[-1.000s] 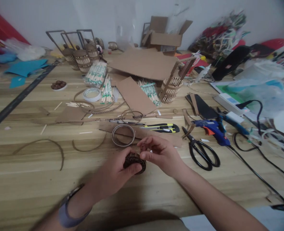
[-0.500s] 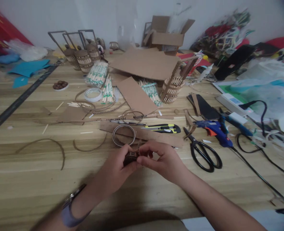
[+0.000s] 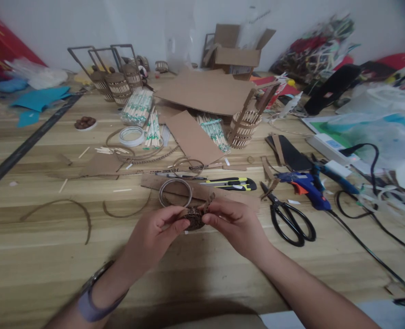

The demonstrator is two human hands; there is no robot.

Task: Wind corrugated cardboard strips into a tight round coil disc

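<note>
A dark brown coil of rolled cardboard strip [image 3: 194,218] is held between my two hands, low over the wooden table. My left hand [image 3: 156,235] pinches its left side between thumb and fingers. The thumb and fingers of my right hand [image 3: 237,225] grip its right side, where a short strip end sticks up. Just behind the hands stands a ring of tape or card [image 3: 175,193], and a long flat cardboard strip [image 3: 202,189] passes behind it.
Black scissors [image 3: 291,221], a blue glue gun [image 3: 305,187] and a yellow-black cutter [image 3: 235,183] lie to the right. Curved brown strips [image 3: 86,214] are on the left. Farther back are a slatted basket [image 3: 244,130], cardboard sheets [image 3: 205,91] and bundled sticks [image 3: 138,107].
My left hand has shifted slightly left and turned, so more of the coil shows. The strip end now stands up beside my right fingers.
</note>
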